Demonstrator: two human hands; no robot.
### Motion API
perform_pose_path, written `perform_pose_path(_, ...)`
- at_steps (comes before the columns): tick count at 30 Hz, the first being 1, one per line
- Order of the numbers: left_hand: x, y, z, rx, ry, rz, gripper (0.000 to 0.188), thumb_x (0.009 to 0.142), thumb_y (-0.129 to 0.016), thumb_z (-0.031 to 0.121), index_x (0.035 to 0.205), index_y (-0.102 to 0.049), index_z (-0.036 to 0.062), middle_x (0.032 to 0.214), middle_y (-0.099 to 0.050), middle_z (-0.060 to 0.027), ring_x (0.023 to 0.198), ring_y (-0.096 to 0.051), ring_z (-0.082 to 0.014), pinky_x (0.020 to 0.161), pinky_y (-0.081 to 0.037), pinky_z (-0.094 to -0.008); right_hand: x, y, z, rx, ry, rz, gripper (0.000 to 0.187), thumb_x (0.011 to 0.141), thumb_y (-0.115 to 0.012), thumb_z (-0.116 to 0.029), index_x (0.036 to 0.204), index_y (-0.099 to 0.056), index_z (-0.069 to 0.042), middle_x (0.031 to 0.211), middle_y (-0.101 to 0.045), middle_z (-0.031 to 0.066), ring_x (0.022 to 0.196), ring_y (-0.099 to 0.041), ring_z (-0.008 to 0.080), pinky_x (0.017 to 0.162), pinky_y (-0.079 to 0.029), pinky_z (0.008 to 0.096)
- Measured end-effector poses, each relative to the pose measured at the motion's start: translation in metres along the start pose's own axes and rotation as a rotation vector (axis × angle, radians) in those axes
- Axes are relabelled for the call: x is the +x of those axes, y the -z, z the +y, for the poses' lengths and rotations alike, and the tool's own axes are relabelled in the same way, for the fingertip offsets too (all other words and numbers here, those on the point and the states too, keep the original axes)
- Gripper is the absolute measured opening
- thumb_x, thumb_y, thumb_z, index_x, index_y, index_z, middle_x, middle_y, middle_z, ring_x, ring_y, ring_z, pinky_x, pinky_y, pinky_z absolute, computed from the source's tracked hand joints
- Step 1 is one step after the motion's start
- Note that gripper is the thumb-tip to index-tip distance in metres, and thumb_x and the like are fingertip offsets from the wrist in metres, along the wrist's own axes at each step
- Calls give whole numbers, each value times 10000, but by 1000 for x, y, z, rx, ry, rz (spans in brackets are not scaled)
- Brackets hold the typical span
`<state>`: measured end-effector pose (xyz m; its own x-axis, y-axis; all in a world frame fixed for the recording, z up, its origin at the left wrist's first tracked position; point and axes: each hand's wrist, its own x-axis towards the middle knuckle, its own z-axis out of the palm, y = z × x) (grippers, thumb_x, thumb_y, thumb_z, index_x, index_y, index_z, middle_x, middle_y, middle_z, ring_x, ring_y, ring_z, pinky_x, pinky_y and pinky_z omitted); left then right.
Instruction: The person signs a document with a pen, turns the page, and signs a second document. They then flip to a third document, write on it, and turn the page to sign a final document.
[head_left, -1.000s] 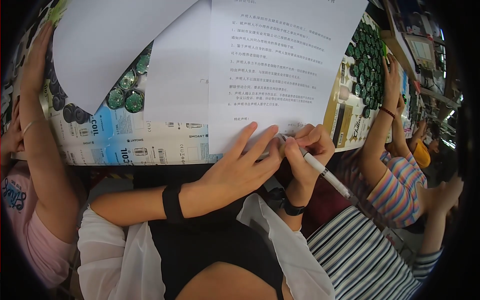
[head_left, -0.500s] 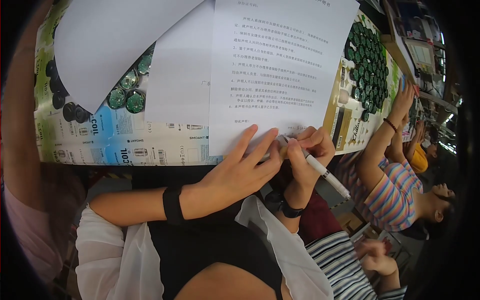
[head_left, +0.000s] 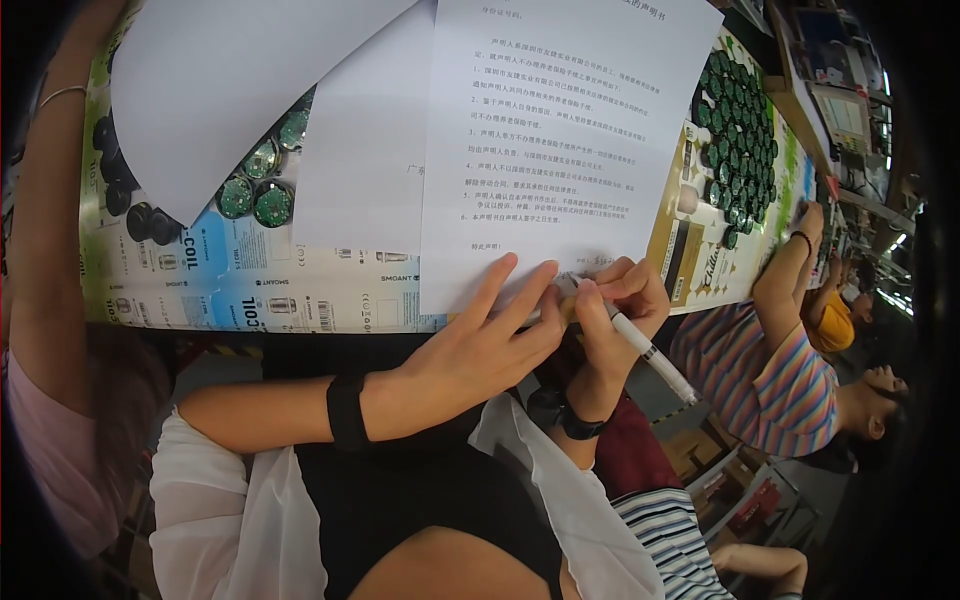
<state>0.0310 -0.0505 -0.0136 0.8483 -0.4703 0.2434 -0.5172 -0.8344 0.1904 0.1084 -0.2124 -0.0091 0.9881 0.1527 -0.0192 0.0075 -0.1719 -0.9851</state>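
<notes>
A white pen (head_left: 650,352) with a clear end is gripped in my right hand (head_left: 625,310), its tip down near the lower edge of a printed sheet (head_left: 560,130). Handwriting shows just above that hand. My left hand (head_left: 490,335) lies on the bottom of the same sheet with its fingers spread, pressing on the paper. The thumb and fingertips of the left hand come close to the pen tip and partly hide it. Another white sheet (head_left: 355,180) lies under the left side of the printed one.
A curled blank sheet (head_left: 220,80) covers part of the left side. Round green circuit boards (head_left: 735,130) stand in rows at right, more at left beside black round parts (head_left: 150,225). Printed packaging (head_left: 250,290) covers the table. Co-workers sit on both sides; one wears a striped shirt (head_left: 760,375).
My hands and the pen stay nearly in place. The co-worker at right has shifted an arm, and the striped-sleeved person's hand at lower right has moved down. The left neighbour's arm has moved slightly.
</notes>
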Motion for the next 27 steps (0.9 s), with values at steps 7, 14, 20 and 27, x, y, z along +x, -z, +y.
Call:
perform_pose_path(7,4,-1,4,12,3,-17,225,857,-596,198,1056,-642,105,1195,-555,-61,1355,-437,-316,1140,-315,-567,1,8,2,-4,-5,-15,292,719,-687,83,720,-433,-62,663,-507,6,580,-419,29,524,-316,190)
perform_pose_path(14,6,-2,6,7,18,-19,259,856,-596,211,1087,-642,104,1191,-553,-61,1349,-438,-314,1136,-314,-574,0,9,4,-2,12,50,286,731,-684,81,723,-433,-56,667,-524,21,589,-437,40,540,-342,201)
perform_pose_path(20,5,1,5,13,16,-40,310,853,-597,234,1128,-638,96,1185,-551,-67,1345,-440,-313,1136,-310,-578,3,8,2,-64,36,60,283,743,-687,70,728,-434,-56,667,-527,23,595,-444,44,554,-352,197)
perform_pose_path(27,4,1,4,26,14,-33,320,854,-596,235,1136,-635,90,1189,-550,-69,1339,-448,-313,1135,-310,-582,4,9,0,-77,28,9,287,757,-698,50,733,-436,-64,664,-519,11,586,-436,39,557,-349,181)
